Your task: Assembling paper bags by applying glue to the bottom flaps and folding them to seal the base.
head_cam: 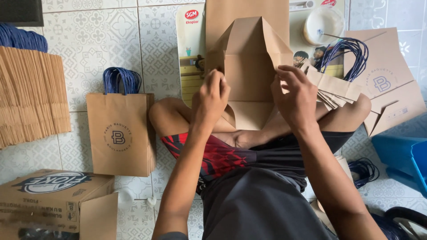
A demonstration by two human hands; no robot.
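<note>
Head view: both hands (253,95) apparently pinching brown paper bag (249,66).

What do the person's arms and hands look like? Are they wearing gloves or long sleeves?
No gloves and no long sleeves. The left hand and the right hand are bare, with no rings, watch or bracelet showing. Both forearms are uncovered all the way down. Only a bit of dark grey short sleeve peeks in at the bottom, matching the grey shirt.

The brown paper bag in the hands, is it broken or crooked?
Not broken. The brown paper bag has its bottom flaps spread open and unfolded, so it looks odd. The left hand and right hand pinch its side flaps. I see no tears or spills.
</note>
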